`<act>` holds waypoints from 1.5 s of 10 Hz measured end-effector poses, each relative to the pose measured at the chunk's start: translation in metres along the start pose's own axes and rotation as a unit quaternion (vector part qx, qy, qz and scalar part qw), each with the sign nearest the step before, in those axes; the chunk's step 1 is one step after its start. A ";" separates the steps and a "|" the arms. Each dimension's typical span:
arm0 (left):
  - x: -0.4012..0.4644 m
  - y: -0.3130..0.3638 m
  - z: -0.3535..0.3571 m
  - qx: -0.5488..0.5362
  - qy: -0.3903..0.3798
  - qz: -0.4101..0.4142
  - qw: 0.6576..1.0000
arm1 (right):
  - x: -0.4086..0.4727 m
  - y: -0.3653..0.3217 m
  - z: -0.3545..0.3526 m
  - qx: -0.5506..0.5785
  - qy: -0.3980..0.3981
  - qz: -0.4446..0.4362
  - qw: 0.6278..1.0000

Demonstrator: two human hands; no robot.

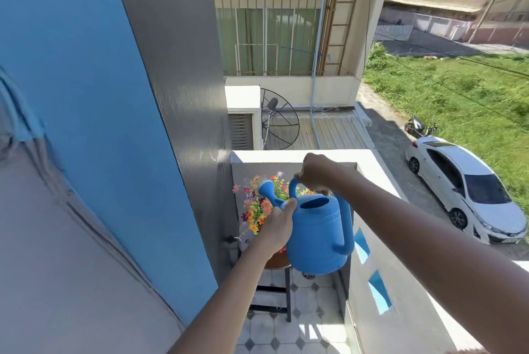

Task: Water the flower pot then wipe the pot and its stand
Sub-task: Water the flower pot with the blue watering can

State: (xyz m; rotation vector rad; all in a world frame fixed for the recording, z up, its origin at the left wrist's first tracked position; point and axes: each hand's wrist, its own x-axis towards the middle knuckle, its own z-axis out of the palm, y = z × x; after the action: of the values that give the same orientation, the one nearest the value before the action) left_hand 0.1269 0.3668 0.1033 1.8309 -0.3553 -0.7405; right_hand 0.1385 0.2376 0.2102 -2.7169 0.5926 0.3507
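A blue watering can [317, 236] hangs over the flower pot, its spout and rose head [266, 189] pointing left into the blooms. My right hand [313, 172] grips the can's top handle from above. My left hand [279, 225] holds the can's side at the base of the spout. Colourful flowers [253, 207] fill the brown pot [276, 260], which is mostly hidden behind the can and my left hand. The pot rests on a round-topped stand with black legs [287, 293]. No water stream is visible.
A blue and grey wall [171, 124] rises close on the left. A white balcony parapet [372, 165] runs behind and along the right. The floor [303, 333] is tiled, with a drain [308, 275] under the can. Far below are a white car and grass.
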 end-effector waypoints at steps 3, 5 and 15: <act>-0.015 -0.010 -0.004 0.017 -0.006 -0.018 1.000 | -0.013 -0.007 0.012 -0.006 0.001 0.013 1.000; -0.024 -0.022 0.011 0.002 -0.028 -0.036 0.999 | -0.029 0.005 0.018 0.005 -0.016 0.021 1.000; -0.001 -0.020 0.048 -0.025 -0.071 -0.031 0.997 | -0.041 0.042 0.009 -0.023 -0.028 0.073 0.997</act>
State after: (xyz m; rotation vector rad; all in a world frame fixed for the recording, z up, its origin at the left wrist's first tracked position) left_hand 0.0933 0.3404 0.0740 1.7543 -0.3704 -0.9173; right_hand 0.0820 0.2195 0.2031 -2.7042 0.7793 0.4800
